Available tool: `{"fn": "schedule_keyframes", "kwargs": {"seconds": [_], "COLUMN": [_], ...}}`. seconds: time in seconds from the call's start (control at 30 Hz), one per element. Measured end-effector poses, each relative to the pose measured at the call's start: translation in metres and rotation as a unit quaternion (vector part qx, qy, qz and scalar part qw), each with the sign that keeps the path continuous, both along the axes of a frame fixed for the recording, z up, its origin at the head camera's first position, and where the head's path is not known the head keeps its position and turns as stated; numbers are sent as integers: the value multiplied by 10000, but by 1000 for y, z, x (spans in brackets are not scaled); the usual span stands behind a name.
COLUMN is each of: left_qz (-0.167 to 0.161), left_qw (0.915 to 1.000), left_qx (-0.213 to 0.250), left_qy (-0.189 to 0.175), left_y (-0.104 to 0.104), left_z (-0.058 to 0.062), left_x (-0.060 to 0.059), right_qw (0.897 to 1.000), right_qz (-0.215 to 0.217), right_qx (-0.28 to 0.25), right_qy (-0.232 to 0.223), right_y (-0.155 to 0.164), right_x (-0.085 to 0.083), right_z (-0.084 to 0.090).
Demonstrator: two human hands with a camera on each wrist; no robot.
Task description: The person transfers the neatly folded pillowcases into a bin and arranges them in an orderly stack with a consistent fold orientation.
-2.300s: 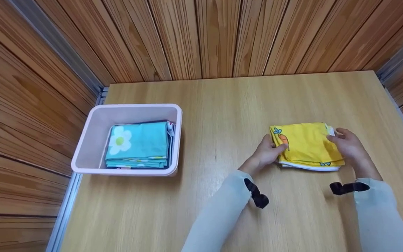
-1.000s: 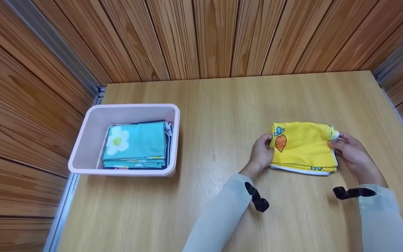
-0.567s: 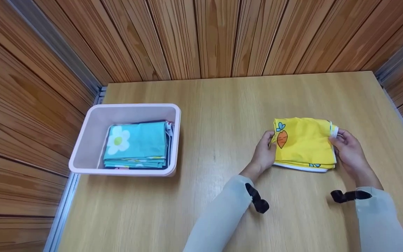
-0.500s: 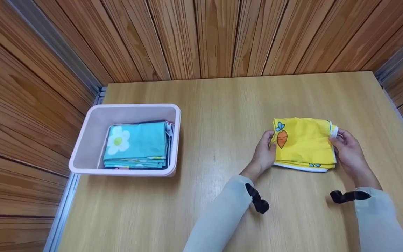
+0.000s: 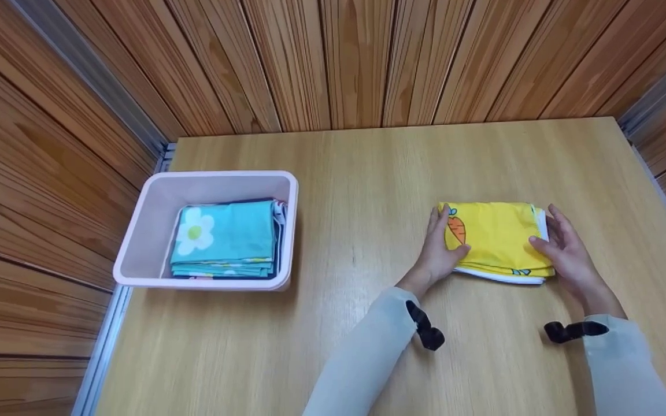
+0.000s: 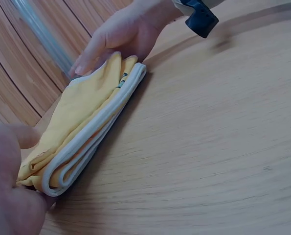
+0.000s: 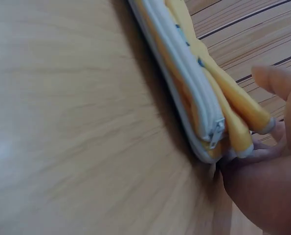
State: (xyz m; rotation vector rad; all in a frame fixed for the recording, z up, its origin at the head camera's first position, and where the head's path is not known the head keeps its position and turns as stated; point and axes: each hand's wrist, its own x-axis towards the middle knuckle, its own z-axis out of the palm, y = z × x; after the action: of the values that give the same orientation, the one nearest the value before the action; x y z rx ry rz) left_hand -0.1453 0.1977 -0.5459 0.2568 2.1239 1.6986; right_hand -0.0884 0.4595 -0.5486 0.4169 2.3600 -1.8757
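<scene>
A yellow pillowcase with carrot prints and white edges is folded into a thick rectangle on the right half of the table. Along its left end lies my left hand, fingers straight, with the thumb over the top near the carrot. My right hand touches the opposite end, its fingers extended and the thumb toward the upper face. In the right wrist view a white zipper pull shows at the pillowcase's corner, and the right thumb stands apart from the cloth. Some fingertips are hidden behind the folds.
On the left of the wooden table stands a pale pink bin. Inside it is a stack of folded cloths, topped by a turquoise one with a white flower. Wood-panelled walls enclose the back and sides.
The pillowcase has come down and slightly left from where both hands held it by its ends. My fingers have straightened and loosened along both edges. The bin has not moved.
</scene>
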Motion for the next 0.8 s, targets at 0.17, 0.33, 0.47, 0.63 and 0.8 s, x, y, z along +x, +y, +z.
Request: {"fn": "schedule_keyframes", "kwargs": {"seconds": [0.17, 0.33, 0.47, 0.63, 0.8], "left_qz": [-256, -336, -331, -388, -427], "left_qw": [9996, 9987, 9985, 9981, 9976], "left_qx": [-124, -361, -404, -453, -483], "left_qy": [-28, -112, -138, -134, -242], "left_y": [2, 3, 2, 2, 3], "left_z": [-1, -3, -6, -7, -8], "left_x": [-1, -1, 0, 1, 1], "right_qw": [9983, 9976, 9972, 9964, 9959], "right_qz": [435, 622, 614, 554, 544], "right_qx": [83, 276, 385, 407, 476], "right_qy": [379, 138, 164, 504, 540], "right_y": [-2, -4, -5, -4, -2], "right_x": [5, 7, 9, 12, 13], "right_z": [-5, -6, -8, -13, -15]}}
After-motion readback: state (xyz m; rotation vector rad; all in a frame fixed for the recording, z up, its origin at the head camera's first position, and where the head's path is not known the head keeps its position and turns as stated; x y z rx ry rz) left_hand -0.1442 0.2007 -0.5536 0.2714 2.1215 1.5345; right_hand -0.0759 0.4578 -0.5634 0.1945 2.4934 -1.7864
